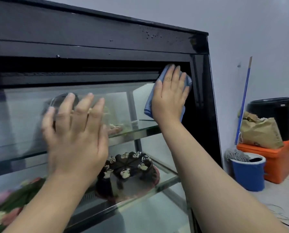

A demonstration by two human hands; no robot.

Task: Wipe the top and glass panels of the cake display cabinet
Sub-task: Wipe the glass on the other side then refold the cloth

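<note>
Right hand [169, 96] flat, fingers spread, pressing blue cloth [149, 105] against glass panel [22, 118] at upper right corner of cake display cabinet [106, 44], beside black frame. Left hand [74, 130] open, empty, palm laid on glass further left. Chocolate cake [128, 167] on shelf behind glass, below both.

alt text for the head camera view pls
A person's right hand presses a blue cloth flat against the upper right corner of a cake display cabinet's glass panel, while the left hand rests open on the glass. A chocolate cake sits inside.
</note>
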